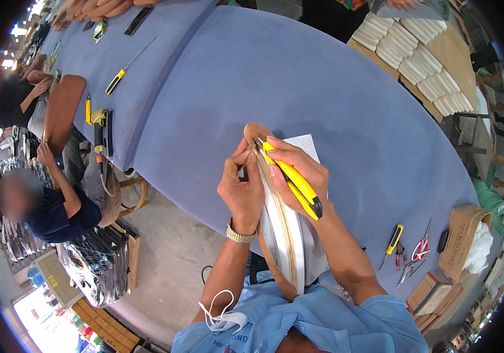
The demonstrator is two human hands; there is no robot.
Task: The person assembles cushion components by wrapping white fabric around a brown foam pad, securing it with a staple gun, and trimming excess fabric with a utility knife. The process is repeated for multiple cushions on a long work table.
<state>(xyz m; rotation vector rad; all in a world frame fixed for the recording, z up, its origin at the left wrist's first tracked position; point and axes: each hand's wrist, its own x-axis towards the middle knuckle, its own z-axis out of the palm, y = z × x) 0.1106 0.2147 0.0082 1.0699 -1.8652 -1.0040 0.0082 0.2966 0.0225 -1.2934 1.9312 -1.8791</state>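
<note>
The person holds a long curved wooden piece (pixel 280 235) edge-up, its near end against the blue shirt and its far rounded end over the blue table (pixel 322 76). The left hand (pixel 241 189), a metal watch (pixel 238 235) on its wrist, pinches the piece's far end. The right hand (pixel 296 170) is clenched around a yellow utility knife (pixel 296 185), its blade tip at the piece's edge near the far end. A white sheet (pixel 304 144) lies just beyond. Farther right lie red scissors (pixel 421 246) and a yellow-handled screwdriver (pixel 392 240).
</note>
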